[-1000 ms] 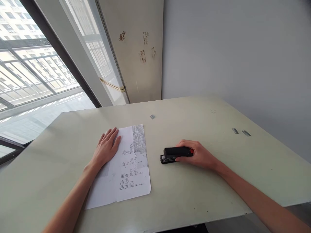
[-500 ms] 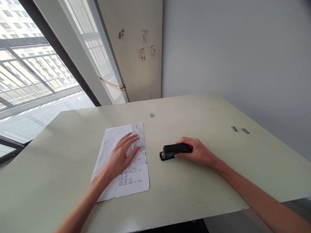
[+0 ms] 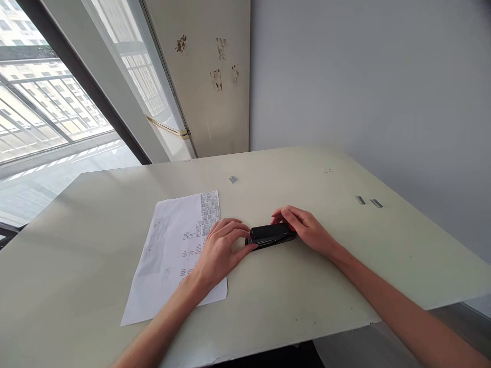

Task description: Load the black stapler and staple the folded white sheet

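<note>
Printed paper (image 3: pixel 164 255) on table (image 3: pixel 314 286), left forearm (image 3: pixel 180 306) across it. Fridge (image 3: pixel 203 107) behind, closed, inside hidden. Left hand (image 3: pixel 222 248) pinches front end of black stapler (image 3: pixel 269 232), right of paper; right hand (image 3: pixel 309 230) grips its rear. Two metal strips (image 3: pixel 360 200) farther right.

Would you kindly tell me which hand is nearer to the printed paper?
Left: the left hand extends over the right edge of the printed paper to the black stapler; the right hand is farther right, at the stapler's other end.
</note>
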Tool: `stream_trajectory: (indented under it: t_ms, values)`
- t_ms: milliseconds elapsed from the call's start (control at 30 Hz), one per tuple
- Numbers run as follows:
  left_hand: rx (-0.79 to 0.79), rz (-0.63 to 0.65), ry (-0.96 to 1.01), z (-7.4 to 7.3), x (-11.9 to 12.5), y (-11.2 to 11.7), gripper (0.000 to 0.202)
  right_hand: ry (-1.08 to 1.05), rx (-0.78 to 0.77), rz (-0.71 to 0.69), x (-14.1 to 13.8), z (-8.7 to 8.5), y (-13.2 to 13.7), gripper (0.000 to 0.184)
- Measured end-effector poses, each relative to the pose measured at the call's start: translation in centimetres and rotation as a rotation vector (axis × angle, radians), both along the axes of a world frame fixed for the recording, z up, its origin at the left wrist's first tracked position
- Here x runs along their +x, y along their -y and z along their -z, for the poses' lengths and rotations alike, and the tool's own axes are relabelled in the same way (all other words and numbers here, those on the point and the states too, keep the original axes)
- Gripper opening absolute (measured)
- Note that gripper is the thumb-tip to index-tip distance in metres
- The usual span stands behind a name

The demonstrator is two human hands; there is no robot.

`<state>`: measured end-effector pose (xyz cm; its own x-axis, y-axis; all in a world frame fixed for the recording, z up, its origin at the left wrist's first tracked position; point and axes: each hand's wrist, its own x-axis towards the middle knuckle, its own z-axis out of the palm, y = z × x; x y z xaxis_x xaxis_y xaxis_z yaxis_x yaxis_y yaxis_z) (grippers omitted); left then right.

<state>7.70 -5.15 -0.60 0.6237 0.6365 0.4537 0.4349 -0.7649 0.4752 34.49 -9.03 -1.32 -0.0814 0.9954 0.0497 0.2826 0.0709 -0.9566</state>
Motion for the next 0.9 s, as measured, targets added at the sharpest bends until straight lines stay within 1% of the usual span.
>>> stream_trajectory:
  t_ms: [67, 200, 533, 667, 900]
  values:
    - [-0.001, -0.001, 0.001, 0.05, 0.02, -0.03, 0.012, -0.039, -0.010, 0.024, 0.02, 0.20, -0.16, 0.044]
    - [0.002, 0.010, -0.004, 0.04, -0.08, -0.04, 0.012, -0.053, -0.034, 0.006, -0.07, 0.29, -0.20, 0.041]
    - [-0.004, 0.026, 0.017, 0.32, -0.18, -0.08, 0.010, 0.001, -0.057, 0.003, 0.15, 0.55, -0.09, 0.039]
    - [-0.027, 0.017, 0.027, 0.54, -0.22, 0.06, 0.010, -0.007, -0.080, 0.003, 0.13, 0.34, 0.01, 0.040]
    - [-0.064, 0.011, 0.029, 0.51, -0.25, 0.26, 0.009, -0.001, -0.119, -0.003, 0.09, 0.07, 0.14, 0.039]
